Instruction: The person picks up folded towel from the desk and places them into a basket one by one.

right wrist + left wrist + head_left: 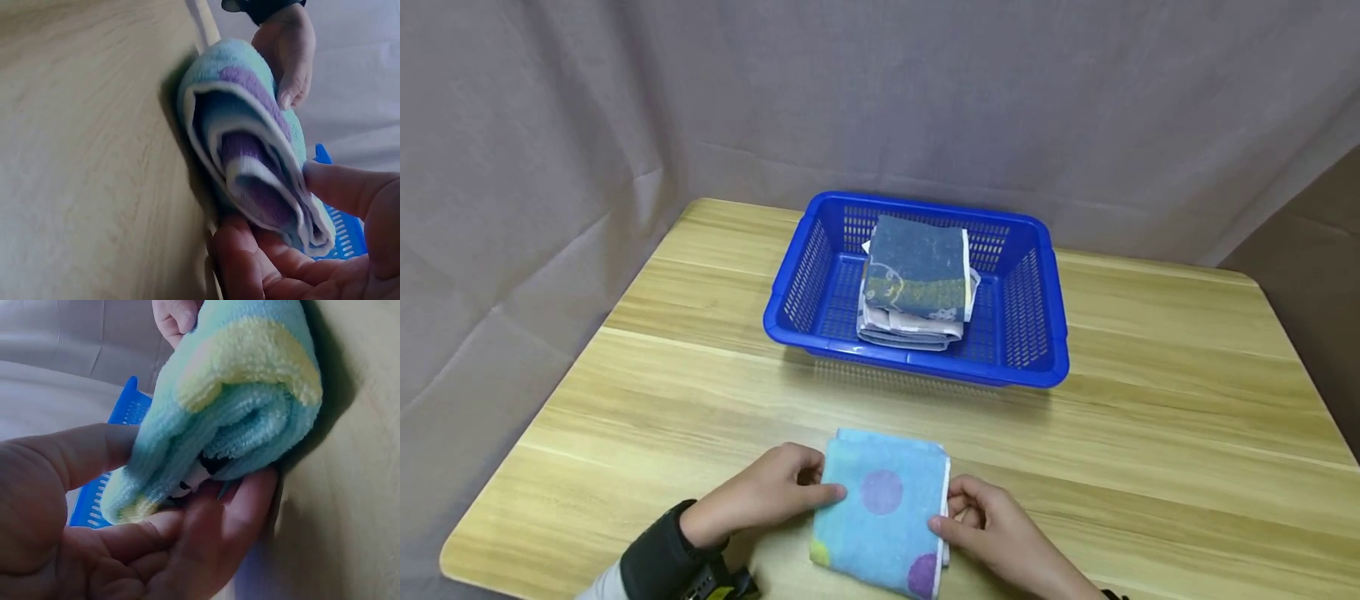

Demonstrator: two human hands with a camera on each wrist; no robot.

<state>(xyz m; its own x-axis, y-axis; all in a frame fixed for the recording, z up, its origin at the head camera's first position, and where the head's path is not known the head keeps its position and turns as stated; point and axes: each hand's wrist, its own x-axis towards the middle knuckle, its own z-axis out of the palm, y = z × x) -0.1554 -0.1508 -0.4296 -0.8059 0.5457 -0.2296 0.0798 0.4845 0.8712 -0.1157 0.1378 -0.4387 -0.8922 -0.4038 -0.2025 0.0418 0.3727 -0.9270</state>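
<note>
A folded light-blue towel [880,521] with purple and yellow dots lies near the table's front edge. My left hand [767,492] pinches its left side, thumb on top and fingers beneath, as the left wrist view of the towel [244,369] confirms. At the opposite side my right hand [1000,529] grips the white-edged border the same way. Rolled inner layers of the towel [250,125] show in the right wrist view. Beyond both hands stands a blue plastic basket [790,287], holding a stack of folded dark grey-blue towels [917,250].
The wooden table [1172,400] extends to both sides of the basket. A grey curtain [880,100] hangs behind the table's back edge and along the left. A black band [658,550] is worn on the left wrist.
</note>
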